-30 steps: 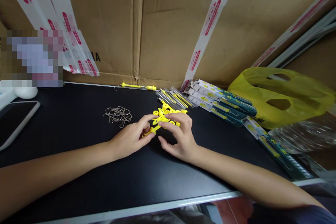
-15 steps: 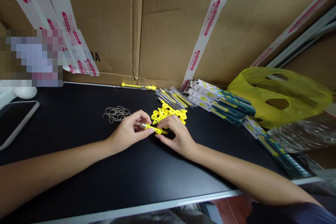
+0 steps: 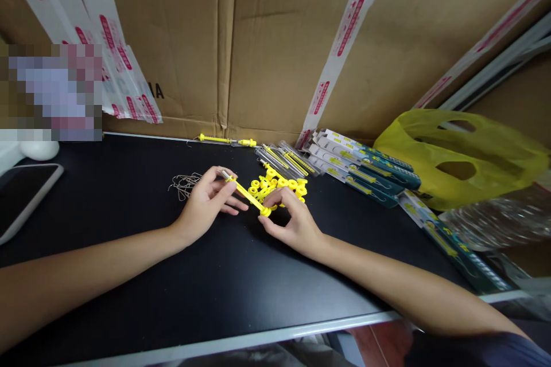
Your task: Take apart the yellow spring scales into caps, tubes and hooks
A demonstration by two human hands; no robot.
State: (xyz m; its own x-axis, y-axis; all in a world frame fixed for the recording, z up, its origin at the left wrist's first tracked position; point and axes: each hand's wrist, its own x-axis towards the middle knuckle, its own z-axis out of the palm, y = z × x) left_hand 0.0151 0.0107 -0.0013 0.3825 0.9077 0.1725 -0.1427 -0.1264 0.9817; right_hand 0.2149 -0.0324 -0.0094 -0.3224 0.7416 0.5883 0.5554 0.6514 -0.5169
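A slim yellow plastic rod (image 3: 247,192) slants between my two hands, above the table. My left hand (image 3: 210,198) pinches its upper end between thumb and index finger, where a silvery metal part sticks out past the fingers; the other fingers are spread below. At the lower end, my right hand (image 3: 287,215) grips the round yellow knob (image 3: 266,212) with thumb and fingertips. Just behind the right hand lies a heap of small yellow plastic parts (image 3: 271,175). Bent metal wire hooks (image 3: 183,184) lie behind my left hand, which partly hides them.
Clear tubes with springs (image 3: 279,161) lie behind the yellow heap, beside a long yellow assembled piece (image 3: 215,139). Printed boxes (image 3: 361,166) and a yellow plastic bag (image 3: 465,155) are at the right. A phone (image 3: 28,198) lies left; cardboard (image 3: 181,40) stands behind.
The yellow rod now shows at greater length and tilts up to the left. My left hand has raised its end, and its lower fingers have spread. The right hand stays at the knob.
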